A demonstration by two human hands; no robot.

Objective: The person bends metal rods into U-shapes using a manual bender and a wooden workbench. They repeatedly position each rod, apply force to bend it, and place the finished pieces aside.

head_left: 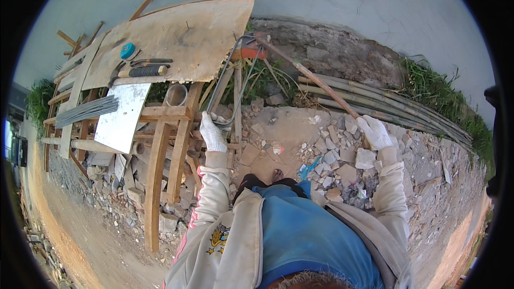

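Note:
My left hand (213, 132), in a white work glove, is closed around the lower end of a bent grey steel rod (245, 85). The rod forms a long, narrow loop whose upper end reaches an orange-red block (252, 53) at the bench corner. My right hand (376, 132), also gloved in white, grips the near end of a long brownish metal bar (316, 78). The bar's far end meets the rod on top of the block. Exactly how bar and rod engage there is too small to tell.
On the plywood bench (198, 27) lie a teal tape measure (127, 50), a tool with a wrapped handle (147, 71) and a bundle of thin rods (88, 111). A metal sheet (122, 120) slants below. Bamboo poles (385, 99) line the wall; broken rubble (342, 155) covers the ground.

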